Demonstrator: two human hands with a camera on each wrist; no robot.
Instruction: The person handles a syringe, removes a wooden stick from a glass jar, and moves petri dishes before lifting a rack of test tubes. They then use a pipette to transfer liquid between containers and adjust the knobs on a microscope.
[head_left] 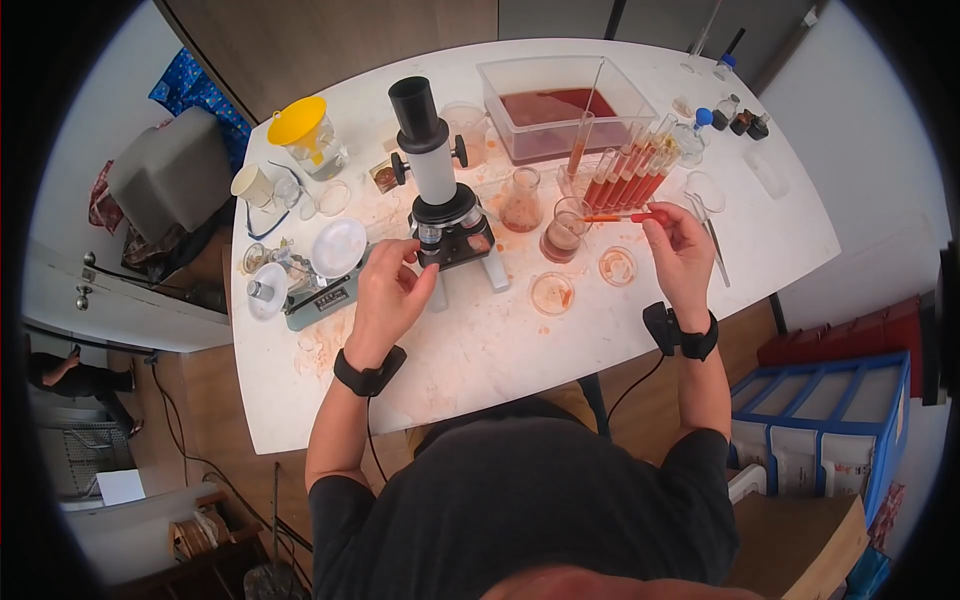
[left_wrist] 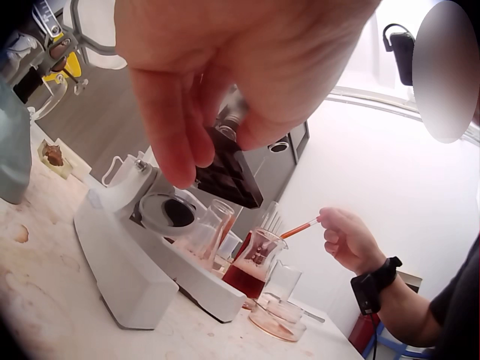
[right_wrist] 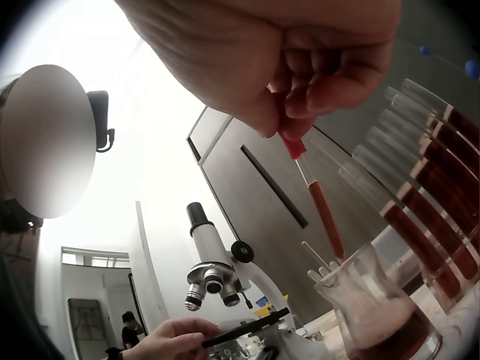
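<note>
My right hand (head_left: 678, 255) pinches the red rubber bulb of a glass dropper (right_wrist: 325, 217) filled with reddish-orange liquid. The dropper slants down, its tip at the rim of a small beaker (head_left: 560, 243) that holds dark red liquid under pinkish froth. At the microscope (head_left: 436, 170), my left hand (head_left: 392, 292) grips the edge of the black stage (left_wrist: 232, 176) between thumb and fingers. Part of the stage is hidden behind those fingers in the left wrist view. Two petri dishes (head_left: 552, 293) with reddish residue lie in front of the beaker.
Right of the beaker stands a row of test tubes (head_left: 630, 178) with red liquid. Behind are a conical flask (head_left: 522, 200) and a clear plastic tub (head_left: 560, 135) of red liquid. A balance (head_left: 325, 295) and a yellow funnel (head_left: 298, 122) stand left. Tweezers (head_left: 716, 250) lie right.
</note>
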